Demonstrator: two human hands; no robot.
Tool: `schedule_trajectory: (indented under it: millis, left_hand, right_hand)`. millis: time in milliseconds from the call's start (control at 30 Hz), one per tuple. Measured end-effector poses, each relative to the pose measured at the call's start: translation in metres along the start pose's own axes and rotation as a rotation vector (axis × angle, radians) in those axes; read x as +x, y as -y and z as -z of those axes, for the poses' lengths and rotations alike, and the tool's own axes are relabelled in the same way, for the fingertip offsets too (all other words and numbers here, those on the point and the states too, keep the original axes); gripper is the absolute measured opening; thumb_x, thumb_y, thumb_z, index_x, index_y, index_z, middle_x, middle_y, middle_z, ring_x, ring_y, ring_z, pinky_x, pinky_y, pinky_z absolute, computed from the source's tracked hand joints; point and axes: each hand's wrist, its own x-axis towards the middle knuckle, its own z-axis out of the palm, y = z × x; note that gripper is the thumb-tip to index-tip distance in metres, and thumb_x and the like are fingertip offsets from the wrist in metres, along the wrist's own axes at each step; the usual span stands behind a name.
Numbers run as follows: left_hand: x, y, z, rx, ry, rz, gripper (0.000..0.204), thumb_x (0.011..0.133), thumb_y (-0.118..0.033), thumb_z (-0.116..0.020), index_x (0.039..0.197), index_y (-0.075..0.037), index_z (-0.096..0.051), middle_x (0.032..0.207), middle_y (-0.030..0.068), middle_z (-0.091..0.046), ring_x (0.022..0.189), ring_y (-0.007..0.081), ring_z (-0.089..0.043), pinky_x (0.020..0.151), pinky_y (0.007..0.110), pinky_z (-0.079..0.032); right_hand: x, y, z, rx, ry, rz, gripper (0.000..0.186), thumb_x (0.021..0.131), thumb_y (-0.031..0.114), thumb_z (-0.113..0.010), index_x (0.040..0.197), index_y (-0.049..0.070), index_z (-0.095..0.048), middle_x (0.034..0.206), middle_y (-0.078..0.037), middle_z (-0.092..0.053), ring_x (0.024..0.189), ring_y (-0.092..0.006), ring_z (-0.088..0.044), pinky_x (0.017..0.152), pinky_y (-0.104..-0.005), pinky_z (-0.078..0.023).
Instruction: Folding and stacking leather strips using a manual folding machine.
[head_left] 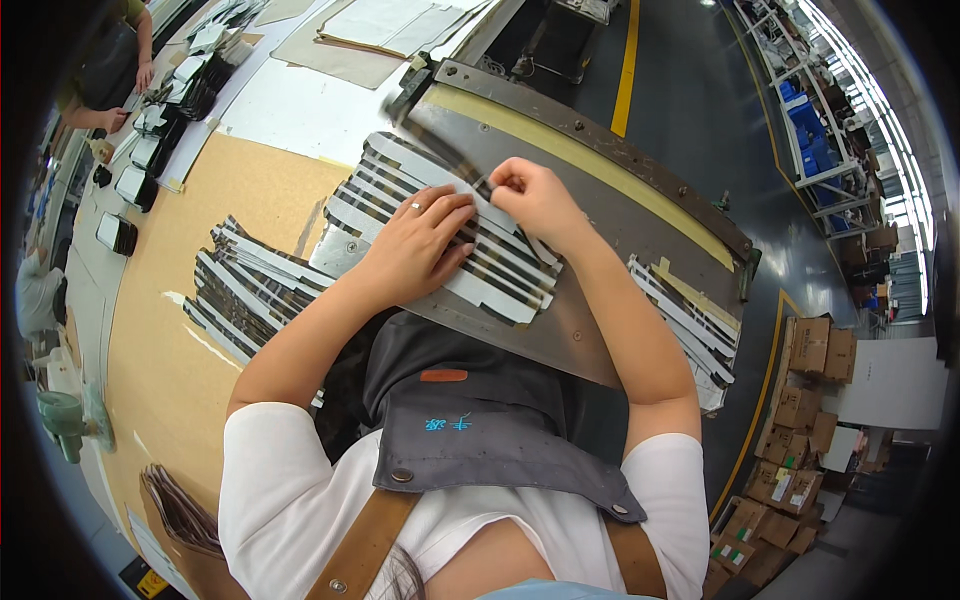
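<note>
A sheet cut into white and dark strips [360,215] lies on a grey metal plate [585,345] in front of me. Pressed on its middle is my left hand [425,235], palm down, fingers spread and a ring on one of them. My right hand [535,200] is closed in a pinch at the sheet's far right edge. From the pinch a thin dark strip [445,148], smeared by motion, runs toward the far end of the plate. The exact grip on it is partly hidden by the fingers.
Loose strips [250,285] are heaped on the tan board at left. More strips [690,330] lie at the plate's right. A dark metal bar [600,135] borders the plate's far side. A co-worker's hand [115,119] is near black cases [150,155]. Cardboard boxes [800,408] stand right.
</note>
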Motion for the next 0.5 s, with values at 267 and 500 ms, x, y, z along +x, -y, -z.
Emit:
schedule_trajectory:
  millis: [267,500]
  left_hand:
    - [-0.001,0.001,-0.001,0.065,0.001,-0.006,0.036,0.085,-0.019,-0.062,0.117,-0.005,-0.055,0.123,0.0083,-0.054,0.12,0.0292,-0.047,0.099,0.041,-0.038]
    - [0.035,-0.005,0.002,0.022,0.075,0.017,0.02,0.086,-0.02,-0.062,0.101,-0.007,-0.06,0.104,0.0071,-0.059,0.104,0.027,-0.054,0.091,0.04,-0.04]
  right_hand:
    - [-0.02,-0.008,0.098,1.209,-0.28,-0.02,0.013,0.085,0.005,-0.053,0.097,0.001,-0.055,0.08,-0.006,-0.057,0.071,-0.0142,-0.056,0.068,-0.0249,-0.049]
    - [-0.056,-0.049,0.136,-0.896,-0.552,0.36,0.014,0.087,0.009,-0.052,0.097,0.002,-0.059,0.096,-0.011,-0.059,0.085,-0.0262,-0.054,0.077,-0.0381,-0.046]
